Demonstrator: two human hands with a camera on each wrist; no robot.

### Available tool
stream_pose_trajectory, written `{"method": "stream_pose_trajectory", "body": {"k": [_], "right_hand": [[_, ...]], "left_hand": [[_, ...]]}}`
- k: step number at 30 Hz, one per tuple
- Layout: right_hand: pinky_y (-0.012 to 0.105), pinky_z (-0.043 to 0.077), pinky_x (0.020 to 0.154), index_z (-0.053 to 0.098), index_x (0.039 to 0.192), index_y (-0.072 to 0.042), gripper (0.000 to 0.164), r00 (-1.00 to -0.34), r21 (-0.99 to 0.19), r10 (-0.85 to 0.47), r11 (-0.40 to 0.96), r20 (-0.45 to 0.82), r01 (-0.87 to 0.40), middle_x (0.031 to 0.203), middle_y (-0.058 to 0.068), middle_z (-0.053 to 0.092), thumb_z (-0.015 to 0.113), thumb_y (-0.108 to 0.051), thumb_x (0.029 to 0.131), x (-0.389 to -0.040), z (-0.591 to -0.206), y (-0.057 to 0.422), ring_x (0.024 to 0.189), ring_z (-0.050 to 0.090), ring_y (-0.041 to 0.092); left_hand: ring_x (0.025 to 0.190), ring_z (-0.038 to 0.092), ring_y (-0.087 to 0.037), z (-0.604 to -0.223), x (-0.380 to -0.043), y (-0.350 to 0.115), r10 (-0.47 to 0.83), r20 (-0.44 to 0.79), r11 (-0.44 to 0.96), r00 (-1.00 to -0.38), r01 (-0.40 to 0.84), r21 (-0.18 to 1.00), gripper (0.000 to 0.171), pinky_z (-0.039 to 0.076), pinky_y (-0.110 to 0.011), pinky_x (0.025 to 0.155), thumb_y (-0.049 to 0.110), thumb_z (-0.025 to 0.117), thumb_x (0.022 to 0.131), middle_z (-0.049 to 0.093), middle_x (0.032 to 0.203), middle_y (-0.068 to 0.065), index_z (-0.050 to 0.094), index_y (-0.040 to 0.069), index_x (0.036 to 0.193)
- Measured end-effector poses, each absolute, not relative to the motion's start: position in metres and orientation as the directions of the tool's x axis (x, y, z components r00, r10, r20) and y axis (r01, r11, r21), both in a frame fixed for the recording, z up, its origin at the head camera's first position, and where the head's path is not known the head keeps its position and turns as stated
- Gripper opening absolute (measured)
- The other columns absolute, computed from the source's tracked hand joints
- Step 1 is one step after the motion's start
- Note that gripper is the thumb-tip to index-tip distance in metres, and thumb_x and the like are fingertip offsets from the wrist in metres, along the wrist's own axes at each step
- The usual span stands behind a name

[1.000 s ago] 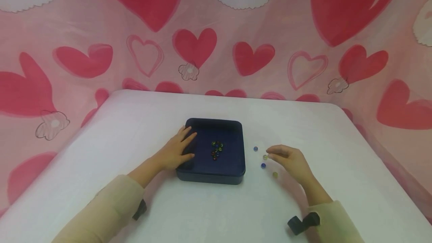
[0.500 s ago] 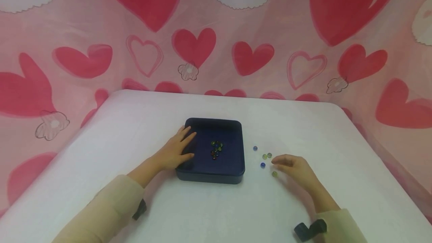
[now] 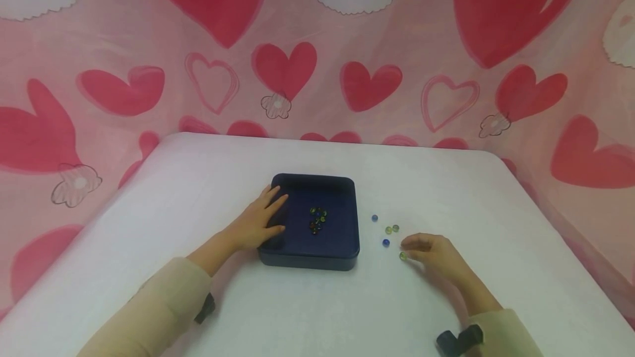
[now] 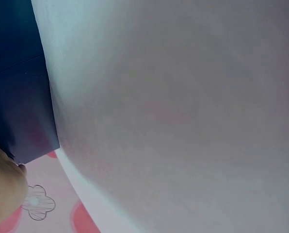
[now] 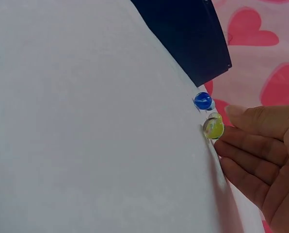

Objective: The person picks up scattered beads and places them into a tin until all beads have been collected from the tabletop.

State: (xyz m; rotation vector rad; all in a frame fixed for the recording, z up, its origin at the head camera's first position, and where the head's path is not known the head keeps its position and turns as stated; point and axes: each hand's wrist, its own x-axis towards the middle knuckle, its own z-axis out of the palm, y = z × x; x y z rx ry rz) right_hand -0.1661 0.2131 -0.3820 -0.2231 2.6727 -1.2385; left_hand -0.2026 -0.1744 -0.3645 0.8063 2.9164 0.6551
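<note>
In the head view, a dark blue tray (image 3: 310,262) holds a cluster of small glass marbles (image 3: 317,220). Across its left rim lies my left hand (image 3: 255,225), fingers spread. To the tray's right, my right hand (image 3: 436,255) hovers low beside a yellow-green marble (image 3: 403,256). The right wrist view shows this marble (image 5: 214,128) by my thumb and index fingertips, with the fingers fairly straight; whether they touch it I cannot tell. Close by on the table are a dark blue marble (image 3: 386,243), a lighter blue marble (image 3: 374,218) and two pale greenish marbles (image 3: 389,230).
The white-covered table (image 3: 317,313) extends around the tray. Behind it hangs a pink cloth (image 3: 317,26) with red hearts. A black wrist camera (image 3: 458,340) sits below the right sleeve, and another black device (image 3: 205,308) by the left sleeve.
My right hand has drawn back from the pale marbles, leaving a second one beside the first, and moved nearer to the yellow-green marble. The left hand stays on the tray.
</note>
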Motion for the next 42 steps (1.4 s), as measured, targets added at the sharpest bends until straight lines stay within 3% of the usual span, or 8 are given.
{"method": "stream_pose_trajectory", "body": {"k": [9,17,20,29,42], "right_hand": [[0.039,0.043,0.079,0.064,0.092,-0.009,0.018,-0.968,-0.644,-0.232,0.756,-0.095,-0.118,0.094,0.005,0.063,0.063,-0.010,0.074,-0.168,-0.383,0.208,0.091,0.057,0.023],[0.035,0.046,0.071,0.066,0.082,-0.012,0.010,-0.969,-0.619,-0.239,0.771,-0.061,-0.151,0.086,0.003,0.064,0.064,-0.009,0.073,-0.168,-0.383,0.206,0.085,0.058,0.022],[0.038,0.044,0.075,0.066,0.080,-0.015,0.008,-0.975,-0.619,-0.219,0.771,-0.039,-0.148,0.086,0.001,0.064,0.065,-0.012,0.073,-0.169,-0.387,0.208,0.087,0.057,0.023],[0.040,0.040,0.079,0.066,0.085,-0.017,0.011,-0.987,-0.692,-0.148,0.719,-0.059,-0.066,0.093,0.001,0.063,0.066,-0.021,0.074,-0.171,-0.391,0.213,0.094,0.054,0.023],[0.033,0.044,0.079,0.066,0.092,-0.007,0.022,-0.977,-0.813,-0.203,0.557,0.068,-0.172,0.095,0.004,0.063,0.064,-0.023,0.077,-0.171,-0.369,0.180,0.090,0.057,0.017]], "left_hand": [[0.129,-0.001,-0.029,-0.365,-0.203,-0.174,0.500,0.065,0.776,-0.863,0.480,0.409,0.065,0.013,-0.050,0.098,0.029,0.055,0.083,0.009,0.142,-0.014,0.024,0.007,0.136],[0.129,-0.001,-0.030,-0.365,-0.202,-0.175,0.500,0.066,0.778,-0.863,0.482,0.403,0.065,0.013,-0.050,0.098,0.029,0.055,0.083,0.009,0.142,-0.014,0.024,0.006,0.136],[0.129,-0.001,-0.030,-0.366,-0.203,-0.175,0.499,0.066,0.779,-0.864,0.481,0.402,0.065,0.014,-0.050,0.098,0.029,0.055,0.083,0.009,0.142,-0.014,0.024,0.006,0.136],[0.129,-0.001,-0.029,-0.366,-0.203,-0.175,0.495,0.067,0.781,-0.866,0.477,0.404,0.066,0.014,-0.050,0.098,0.030,0.055,0.083,0.008,0.143,-0.013,0.024,0.007,0.136],[0.129,-0.001,-0.029,-0.367,-0.203,-0.175,0.502,0.070,0.778,-0.862,0.485,0.399,0.066,0.014,-0.049,0.098,0.029,0.055,0.083,0.009,0.142,-0.014,0.024,0.006,0.136]]}}
